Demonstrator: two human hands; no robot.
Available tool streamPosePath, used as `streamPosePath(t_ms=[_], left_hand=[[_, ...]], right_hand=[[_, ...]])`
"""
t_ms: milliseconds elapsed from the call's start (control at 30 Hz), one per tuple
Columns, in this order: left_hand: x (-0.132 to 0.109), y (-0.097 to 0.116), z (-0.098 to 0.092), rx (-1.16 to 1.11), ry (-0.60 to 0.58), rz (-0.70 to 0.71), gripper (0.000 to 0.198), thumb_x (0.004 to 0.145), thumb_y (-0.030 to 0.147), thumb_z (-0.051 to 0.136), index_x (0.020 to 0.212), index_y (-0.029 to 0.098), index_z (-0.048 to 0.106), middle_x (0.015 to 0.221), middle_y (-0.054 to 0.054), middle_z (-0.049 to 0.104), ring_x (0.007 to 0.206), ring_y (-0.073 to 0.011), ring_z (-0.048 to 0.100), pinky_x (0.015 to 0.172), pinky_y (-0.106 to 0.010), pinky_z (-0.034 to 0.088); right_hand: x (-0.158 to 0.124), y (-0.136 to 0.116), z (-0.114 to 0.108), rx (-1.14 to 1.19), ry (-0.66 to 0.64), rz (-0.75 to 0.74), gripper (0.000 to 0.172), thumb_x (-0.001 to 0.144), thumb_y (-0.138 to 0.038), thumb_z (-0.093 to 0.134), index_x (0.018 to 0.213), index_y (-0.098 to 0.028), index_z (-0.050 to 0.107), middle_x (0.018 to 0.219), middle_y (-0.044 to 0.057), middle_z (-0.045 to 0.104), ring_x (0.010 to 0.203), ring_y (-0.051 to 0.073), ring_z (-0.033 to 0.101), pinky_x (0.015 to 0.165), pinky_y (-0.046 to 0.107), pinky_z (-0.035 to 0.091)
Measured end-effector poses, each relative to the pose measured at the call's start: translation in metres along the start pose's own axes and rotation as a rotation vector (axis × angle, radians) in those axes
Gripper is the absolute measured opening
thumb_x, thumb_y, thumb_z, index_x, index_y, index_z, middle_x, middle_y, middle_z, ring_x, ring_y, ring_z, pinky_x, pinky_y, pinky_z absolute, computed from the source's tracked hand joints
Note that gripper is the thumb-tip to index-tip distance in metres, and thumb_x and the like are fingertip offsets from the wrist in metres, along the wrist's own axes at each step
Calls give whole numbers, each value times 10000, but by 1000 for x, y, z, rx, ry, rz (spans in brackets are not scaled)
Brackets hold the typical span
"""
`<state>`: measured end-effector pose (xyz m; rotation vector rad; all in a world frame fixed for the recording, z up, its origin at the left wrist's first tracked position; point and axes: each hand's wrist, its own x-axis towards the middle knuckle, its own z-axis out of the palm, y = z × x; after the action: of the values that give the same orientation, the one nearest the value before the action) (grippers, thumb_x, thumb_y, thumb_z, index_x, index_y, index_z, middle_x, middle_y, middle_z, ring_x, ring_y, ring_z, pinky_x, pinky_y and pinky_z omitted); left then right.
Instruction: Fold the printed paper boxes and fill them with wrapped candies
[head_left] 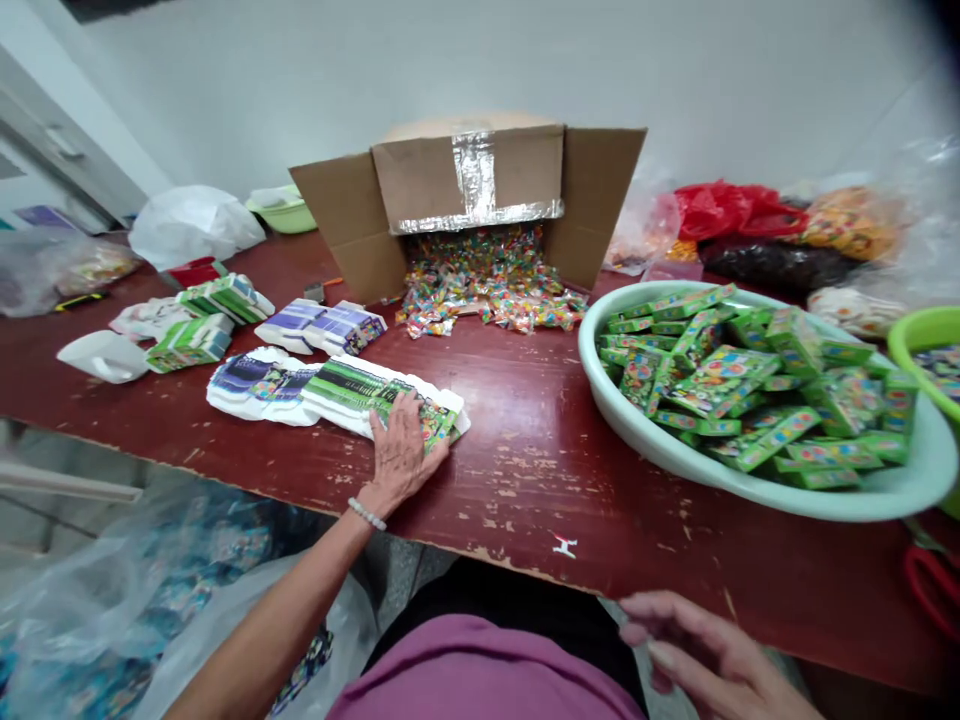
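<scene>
My left hand point(401, 450) rests on the right end of a fanned row of flattened green cartons point(349, 385), its fingers spread over the printed faces. Overlapping that row on the left are flattened purple cartons point(259, 385). My right hand point(709, 650) hovers at the table's front edge, with fingers loosely bent and apart and nothing visible in them. Wrapped candies point(487, 285) spill from a cardboard box point(469, 175) lying on its side with its flaps spread. To the right, a pale green basin point(637, 430) is heaped with filled green boxes point(724, 380).
Stacks of purple cartons point(322, 325) and green cartons point(191, 340) stand at left near a white scoop-like container point(103, 357). A paper scrap point(564, 546) lies on the red table point(525, 450). Red-handled scissors point(930, 590) are at far right. Plastic bags point(202, 590) fill the floor at left.
</scene>
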<state>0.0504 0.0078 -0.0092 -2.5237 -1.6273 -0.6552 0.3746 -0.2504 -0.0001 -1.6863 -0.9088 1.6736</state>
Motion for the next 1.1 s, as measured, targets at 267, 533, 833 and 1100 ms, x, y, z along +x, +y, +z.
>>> streamPosePath(t_ms=[267,533,833,1100], left_hand=[[4,16,-18,-217,116,-11,605,775,369,701,1304,151,505,1217,-186,656,1132,-360,606,1103,-510,322],[-29,41,-47,-1003,-115,-345,628,805,351,746,1340,241,437,1235,-95,660,1091,-267,655,938,-354,512],[-32,51,-64,-1493,-390,-577,387,731,340,827,1056,179,692,962,-47,735,825,-196,676,752,-280,533],[-42,58,-67,-1771,-845,-473,457,601,507,876,754,104,724,690,-57,682,601,-143,616,591,-231,488]], right_hand=[[88,-117,87,264,37,-315,627,727,-530,762,1258,-240,597,1143,88,702,731,152,621,516,227,431],[141,-154,123,388,81,-479,396,740,-497,748,950,-166,686,808,32,698,735,146,613,621,231,444],[125,-153,132,394,-48,-553,312,718,-392,794,903,-157,705,815,22,726,731,147,638,690,250,515],[102,-146,130,342,-417,-403,437,888,-489,635,1219,-219,545,679,-19,674,366,143,582,360,238,442]])
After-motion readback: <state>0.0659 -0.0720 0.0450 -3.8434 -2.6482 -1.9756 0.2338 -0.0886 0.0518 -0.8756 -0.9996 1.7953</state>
